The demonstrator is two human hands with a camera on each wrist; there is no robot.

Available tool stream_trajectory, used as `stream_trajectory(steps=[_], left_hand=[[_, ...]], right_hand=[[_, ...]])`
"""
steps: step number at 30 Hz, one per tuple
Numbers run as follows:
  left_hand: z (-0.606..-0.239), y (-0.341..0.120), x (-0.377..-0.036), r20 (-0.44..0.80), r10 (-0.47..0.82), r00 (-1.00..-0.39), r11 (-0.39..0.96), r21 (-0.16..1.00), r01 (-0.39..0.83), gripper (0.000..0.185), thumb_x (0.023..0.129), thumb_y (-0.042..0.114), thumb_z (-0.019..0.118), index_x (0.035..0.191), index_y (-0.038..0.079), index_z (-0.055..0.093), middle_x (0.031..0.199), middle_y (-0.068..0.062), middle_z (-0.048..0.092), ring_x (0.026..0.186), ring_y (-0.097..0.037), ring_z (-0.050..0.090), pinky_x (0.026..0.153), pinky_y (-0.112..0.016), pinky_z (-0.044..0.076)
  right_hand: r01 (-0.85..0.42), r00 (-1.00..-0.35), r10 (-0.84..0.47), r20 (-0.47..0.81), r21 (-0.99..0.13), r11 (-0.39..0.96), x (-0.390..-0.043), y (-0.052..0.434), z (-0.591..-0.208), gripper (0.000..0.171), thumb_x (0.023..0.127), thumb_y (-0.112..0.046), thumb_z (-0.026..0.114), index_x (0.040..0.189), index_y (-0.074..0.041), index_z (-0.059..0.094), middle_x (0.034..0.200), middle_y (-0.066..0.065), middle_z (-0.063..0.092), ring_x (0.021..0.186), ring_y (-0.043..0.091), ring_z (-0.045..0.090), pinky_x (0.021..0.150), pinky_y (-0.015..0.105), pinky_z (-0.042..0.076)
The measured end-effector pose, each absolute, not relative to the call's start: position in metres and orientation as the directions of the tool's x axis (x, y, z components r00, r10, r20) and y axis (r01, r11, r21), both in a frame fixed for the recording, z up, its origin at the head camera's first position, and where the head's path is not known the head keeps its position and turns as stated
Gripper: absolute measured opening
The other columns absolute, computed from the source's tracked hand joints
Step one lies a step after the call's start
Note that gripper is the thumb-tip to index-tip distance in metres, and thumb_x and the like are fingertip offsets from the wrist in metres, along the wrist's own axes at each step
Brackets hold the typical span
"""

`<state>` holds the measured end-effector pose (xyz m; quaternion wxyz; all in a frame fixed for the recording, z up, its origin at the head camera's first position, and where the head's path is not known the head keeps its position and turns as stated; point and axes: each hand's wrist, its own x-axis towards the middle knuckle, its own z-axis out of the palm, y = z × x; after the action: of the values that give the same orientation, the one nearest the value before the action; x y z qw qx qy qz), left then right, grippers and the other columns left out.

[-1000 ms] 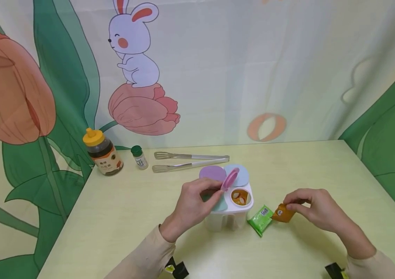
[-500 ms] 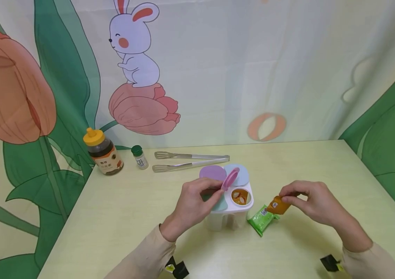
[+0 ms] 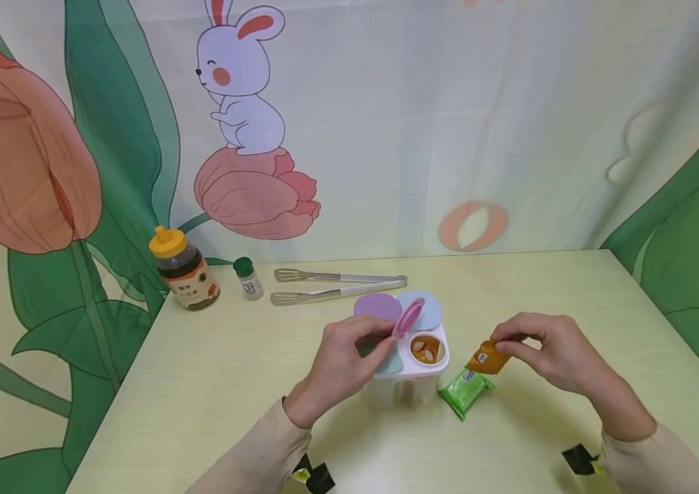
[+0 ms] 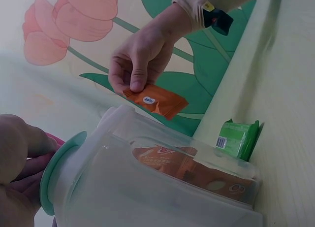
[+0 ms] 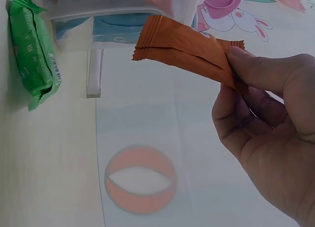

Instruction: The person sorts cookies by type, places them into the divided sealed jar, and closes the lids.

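Note:
A clear four-compartment container (image 3: 407, 384) (image 4: 162, 187) stands mid-table, with purple, blue and teal lids down. My left hand (image 3: 343, 363) pinches its pink lid (image 3: 407, 317), which is raised over the front-right compartment; that compartment holds orange packets (image 3: 426, 348) (image 4: 197, 170). To the right, my right hand (image 3: 547, 353) (image 5: 268, 109) pinches an orange snack packet (image 3: 487, 358) (image 4: 156, 100) (image 5: 189, 49) by one end, lifted off the table beside the container. A green packet (image 3: 465, 389) (image 4: 238, 138) (image 5: 33, 49) lies on the table just under it.
At the back left stand a honey bottle with a yellow cap (image 3: 183, 269) and a small green-capped jar (image 3: 247, 278). Metal tongs (image 3: 337, 285) lie behind the container. A printed curtain closes off the back and sides of the yellow table (image 3: 201, 384).
My right hand has lifted the orange packet off the table and carried it left towards the container. The left hand and pink lid have stayed put.

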<state>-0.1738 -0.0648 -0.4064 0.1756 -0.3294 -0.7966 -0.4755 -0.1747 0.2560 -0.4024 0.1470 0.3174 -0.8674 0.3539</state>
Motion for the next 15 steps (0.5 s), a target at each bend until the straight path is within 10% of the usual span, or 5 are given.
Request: stream_trajectory(steps=[15], left_hand=[[-0.407, -0.065, -0.174, 0.6, 0.358, -0.715, 0.323, 0.639, 0.698, 0.015, 0.084, 0.002, 0.073, 0.099, 0.001, 0.073, 0.093, -0.009, 0.073, 0.084, -0.014, 0.071, 0.075, -0.015, 0.057]], right_hand=[[-0.69, -0.721, -0.425, 0.548, -0.516, 0.507, -0.173, 0.25, -0.389, 0.033, 0.071, 0.009, 0.08, 0.09, -0.017, 0.074, 0.083, -0.005, 0.071, 0.071, 0.002, 0.061, 0.063, 0.011, 0.051]])
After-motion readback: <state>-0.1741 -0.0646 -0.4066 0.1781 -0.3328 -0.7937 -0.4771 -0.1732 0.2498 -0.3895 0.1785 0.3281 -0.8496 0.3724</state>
